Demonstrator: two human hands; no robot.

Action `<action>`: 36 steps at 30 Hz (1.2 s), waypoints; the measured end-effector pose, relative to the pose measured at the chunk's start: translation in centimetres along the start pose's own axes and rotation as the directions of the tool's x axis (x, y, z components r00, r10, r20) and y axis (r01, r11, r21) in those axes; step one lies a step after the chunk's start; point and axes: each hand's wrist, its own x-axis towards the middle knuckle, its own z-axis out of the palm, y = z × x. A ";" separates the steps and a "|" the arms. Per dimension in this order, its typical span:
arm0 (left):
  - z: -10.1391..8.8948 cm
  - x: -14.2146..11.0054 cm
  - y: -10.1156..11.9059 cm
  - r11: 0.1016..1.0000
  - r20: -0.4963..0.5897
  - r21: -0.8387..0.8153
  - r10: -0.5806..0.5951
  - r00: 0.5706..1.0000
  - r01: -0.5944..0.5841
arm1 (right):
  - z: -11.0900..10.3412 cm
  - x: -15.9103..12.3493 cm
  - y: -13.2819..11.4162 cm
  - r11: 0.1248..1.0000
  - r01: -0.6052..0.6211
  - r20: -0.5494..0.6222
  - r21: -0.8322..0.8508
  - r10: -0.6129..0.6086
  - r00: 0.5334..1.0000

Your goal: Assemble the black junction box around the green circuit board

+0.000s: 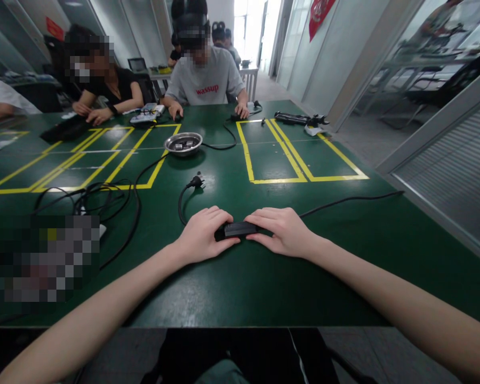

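Between my hands, on the green table near its front edge, lies a black power adapter [240,229]. My left hand [205,233] grips its left end, thumb on the near side and fingers over the far side. The right end is pinched the same way by my right hand [280,231]. From under my left hand a black cord curls up to a mains plug [197,181], whose prongs point right. A thin black cable [352,198] runs from my right hand towards the table's right edge. My fingers cover both ends of the adapter.
A metal bowl [183,136] with small metal parts stands further back. Coiled black cables [104,200] and a pixelated object [50,258] lie at left. Yellow tape [278,181] marks the green table [224,293]. A black tripod-like item [298,118] lies back right. Co-workers [206,74] sit opposite.
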 end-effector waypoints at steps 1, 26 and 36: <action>0.0 0.0 0.0 1.000 -0.010 -0.022 0.005 1.000 -0.005 | 0.0 0.0 0.0 1.000 -0.003 0.000 -0.006 0.003 1.000; 0.1 -0.3 0.4 0.993 -0.033 -0.009 -0.115 0.993 0.115 | 0.0 -0.1 0.3 0.994 -0.011 -0.017 0.106 0.013 1.000; -0.3 -0.1 0.9 0.949 0.073 -0.247 -0.185 0.980 0.197 | -0.1 0.6 -0.4 0.932 0.247 0.181 -0.264 -0.204 0.962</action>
